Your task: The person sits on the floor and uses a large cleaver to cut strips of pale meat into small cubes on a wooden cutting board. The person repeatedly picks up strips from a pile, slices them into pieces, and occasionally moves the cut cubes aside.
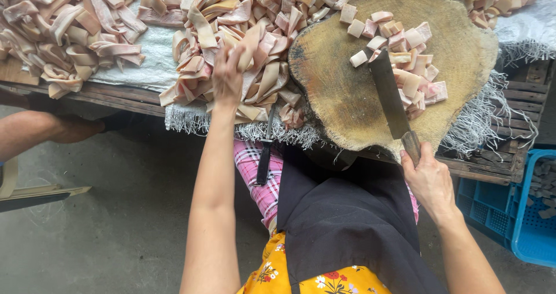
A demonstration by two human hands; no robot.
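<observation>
My right hand (430,181) grips the wooden handle of a cleaver (389,94), whose blade lies on a round wooden chopping block (341,91) beside a heap of cut pink meat cubes (408,57). My left hand (227,77) reaches into a pile of long pale pork-skin strips (255,57) left of the block, its fingers closing on strips there. A second knife (265,155) with a dark handle hangs off the table edge between the pile and the block.
More strips (63,33) cover the white sacking (145,57) on the wooden table. Another person's arm (40,133) rests low at the left. A blue plastic crate (518,213) stands at the right on the concrete floor (116,213).
</observation>
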